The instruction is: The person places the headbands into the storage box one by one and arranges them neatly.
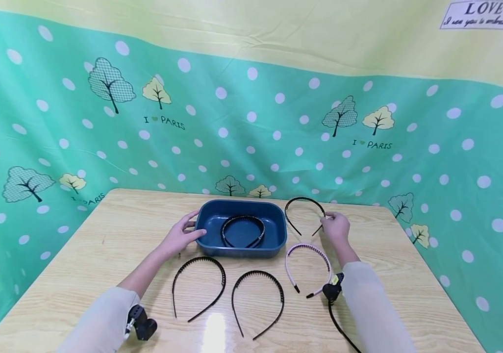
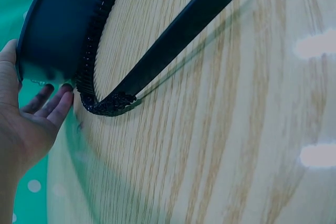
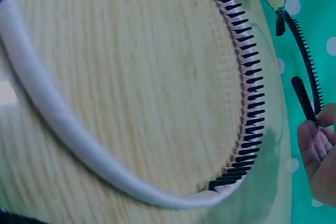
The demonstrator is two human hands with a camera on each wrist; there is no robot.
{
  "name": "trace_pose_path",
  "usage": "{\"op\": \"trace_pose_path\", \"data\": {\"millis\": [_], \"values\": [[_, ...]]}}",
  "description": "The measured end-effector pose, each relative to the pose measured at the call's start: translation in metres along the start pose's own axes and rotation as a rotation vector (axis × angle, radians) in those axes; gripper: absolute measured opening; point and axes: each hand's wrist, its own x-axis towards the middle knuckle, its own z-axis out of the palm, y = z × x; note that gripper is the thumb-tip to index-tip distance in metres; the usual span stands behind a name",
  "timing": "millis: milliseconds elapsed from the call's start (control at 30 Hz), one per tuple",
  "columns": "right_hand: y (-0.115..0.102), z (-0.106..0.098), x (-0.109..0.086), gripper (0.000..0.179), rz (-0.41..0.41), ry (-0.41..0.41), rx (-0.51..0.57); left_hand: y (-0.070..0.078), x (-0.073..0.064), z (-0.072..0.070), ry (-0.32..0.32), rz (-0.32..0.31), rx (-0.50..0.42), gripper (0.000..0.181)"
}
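Observation:
My left hand [image 1: 181, 236] holds the left end of a dark blue plastic box [image 1: 238, 252], thumb over the rim and fingers along the outer wall. Inside the box lies at least one black headband [image 1: 222, 230]. At the box's right, my right hand [image 1: 336, 228] pinches one side of a thin black toothed headband [image 1: 303, 198]; in the right wrist view, fingertips and thumb meet on this headband [image 3: 305, 100]. Nearer me, a pale pink headband [image 1: 306, 245] with black tips and teeth lies on the table.
Two more black toothed headbands lie in front of the box, one at left [image 1: 203, 258] and one at centre [image 1: 258, 272]. A green dotted curtain [image 1: 251, 147] hangs behind the wooden table [image 1: 137, 215]. A black cable [image 1: 339, 328] trails from the right wrist camera.

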Motion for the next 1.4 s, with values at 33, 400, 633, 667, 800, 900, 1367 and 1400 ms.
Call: {"op": "trace_pose_path", "data": {"millis": [33,400,633,667,800,900,1367,1400], "values": [[0.0,-0.001,0.001,0.035,0.004,-0.002,0.011,0.0,0.0,0.0,-0.002,0.005,0.005,0.07],[-0.009,-0.009,0.002,0.035,0.062,-0.019,0.1,0.003,-0.001,-0.002,-0.01,-0.003,0.016,0.074],[-0.011,-0.011,0.001,0.035,0.055,-0.017,0.12,0.004,-0.003,-0.002,-0.004,-0.002,0.012,0.072],[-0.011,-0.012,0.001,0.035,0.055,-0.016,0.12,0.004,-0.003,-0.002,-0.003,0.001,0.011,0.072],[-0.012,-0.014,0.0,0.035,0.057,-0.02,0.131,0.003,-0.002,-0.001,0.004,0.004,0.016,0.071],[-0.012,-0.015,-0.001,0.035,0.061,-0.023,0.124,0.001,-0.002,-0.002,0.007,-0.003,0.021,0.072],[-0.02,-0.024,-0.005,0.035,0.067,-0.03,0.138,0.006,-0.002,-0.001,-0.004,0.002,0.027,0.073],[-0.02,-0.025,-0.005,0.035,0.066,-0.03,0.137,0.006,-0.002,0.0,-0.001,-0.001,0.025,0.074]]}}
